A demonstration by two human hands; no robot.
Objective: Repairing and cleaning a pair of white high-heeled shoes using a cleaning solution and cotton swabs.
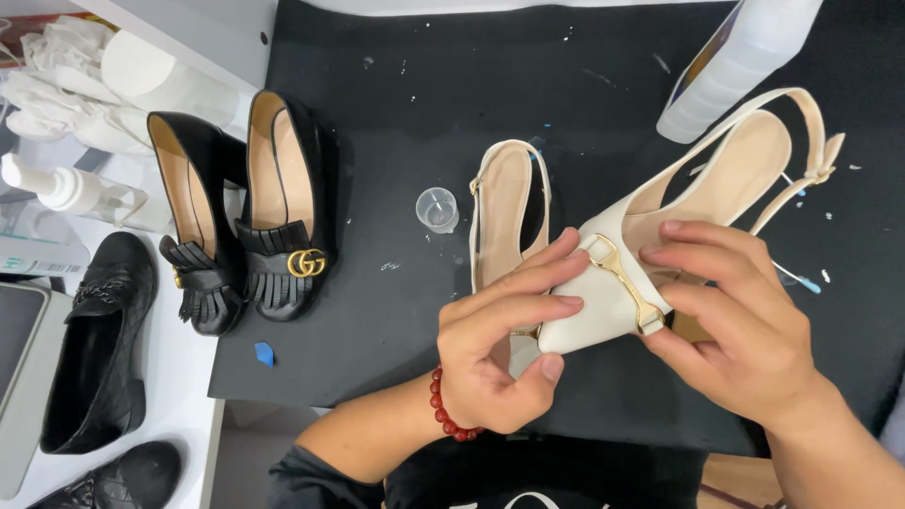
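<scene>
Head view: white slingback shoe held above the black mat, toe toward the body, between both hands. Left hand curled around the toe, fingers pressed on the upper, thumb beneath. Right hand pinching the gold buckle side, fingers bent close. Matching white shoe flat on the mat just behind the left hand, beside a small clear cup.

Bright, even light falls from overhead, with only soft shadows under the hands and beside the black heeled shoes. Their patent leather carries small white glints (no harsh glare). Focus is sharp throughout; lines bow slightly toward the picture's edges.
</scene>
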